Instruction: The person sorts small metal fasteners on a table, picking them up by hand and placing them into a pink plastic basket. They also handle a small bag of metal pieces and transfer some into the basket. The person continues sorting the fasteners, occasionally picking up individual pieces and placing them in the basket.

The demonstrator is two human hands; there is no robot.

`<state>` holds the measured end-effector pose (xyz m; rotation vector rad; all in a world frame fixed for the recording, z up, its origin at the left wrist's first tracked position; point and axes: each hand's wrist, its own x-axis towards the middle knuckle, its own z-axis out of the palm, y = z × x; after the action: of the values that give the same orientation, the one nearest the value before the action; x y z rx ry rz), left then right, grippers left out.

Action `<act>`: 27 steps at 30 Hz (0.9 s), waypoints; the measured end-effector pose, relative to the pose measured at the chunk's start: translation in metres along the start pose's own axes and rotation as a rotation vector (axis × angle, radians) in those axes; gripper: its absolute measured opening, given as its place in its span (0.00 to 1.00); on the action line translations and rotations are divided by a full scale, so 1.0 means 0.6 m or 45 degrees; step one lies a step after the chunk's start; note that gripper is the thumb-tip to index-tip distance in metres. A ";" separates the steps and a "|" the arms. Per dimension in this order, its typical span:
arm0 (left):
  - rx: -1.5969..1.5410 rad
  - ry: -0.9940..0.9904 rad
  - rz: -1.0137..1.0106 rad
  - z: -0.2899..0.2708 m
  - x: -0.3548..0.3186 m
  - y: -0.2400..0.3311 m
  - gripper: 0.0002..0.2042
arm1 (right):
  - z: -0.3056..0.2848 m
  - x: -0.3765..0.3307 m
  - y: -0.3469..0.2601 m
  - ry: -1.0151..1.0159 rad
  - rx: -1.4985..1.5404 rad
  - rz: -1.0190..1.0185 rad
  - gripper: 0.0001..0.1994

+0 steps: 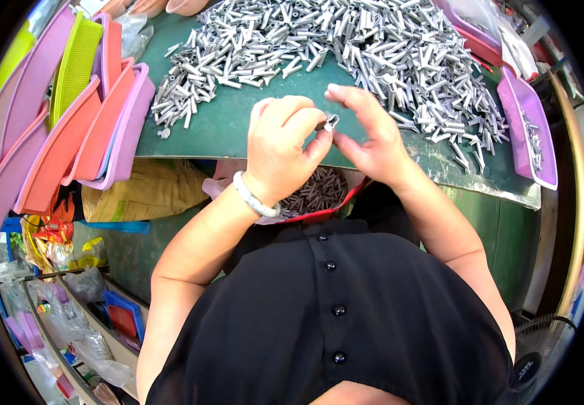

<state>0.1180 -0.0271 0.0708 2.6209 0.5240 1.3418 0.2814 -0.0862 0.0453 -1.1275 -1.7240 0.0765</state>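
My left hand (282, 142), with a pale bangle (255, 196) at its wrist, pinches a small silvery metal piece (332, 123) between thumb and fingertips. It is held above the near edge of the green table (227, 125). Just to its right is my right hand (379, 145), fingers apart and curved toward the piece, its thumb close to it. Whether that thumb touches the metal I cannot tell. A large heap of short grey metal tubes (400, 57) spreads over the table beyond both hands. Below them, at my lap, dark brown small rods (322, 192) fill a red-edged container (357, 190).
Stacked plastic baskets (69, 145) in pink, purple and green stand at the left. A purple basket (518, 128) with some metal pieces sits at the table's right end. A yellow-brown sack (146, 192) lies under the left edge; a fan (538, 354) stands at lower right.
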 end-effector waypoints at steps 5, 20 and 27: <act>-0.044 0.022 0.087 -0.007 -0.003 -0.010 0.08 | -0.060 -0.008 0.064 -0.088 -1.112 0.134 0.29; -0.144 -0.357 0.162 -0.034 -0.039 -0.025 0.08 | -0.087 -0.028 0.143 -0.303 -1.110 0.482 0.31; -0.053 -0.898 -0.020 -0.026 -0.102 -0.029 0.09 | -0.092 -0.028 0.153 -0.370 -1.081 0.433 0.28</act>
<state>0.0683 -0.0344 0.0285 2.7873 0.3883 0.3476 0.3833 -0.0710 0.0105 -2.1124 -1.8418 -0.3291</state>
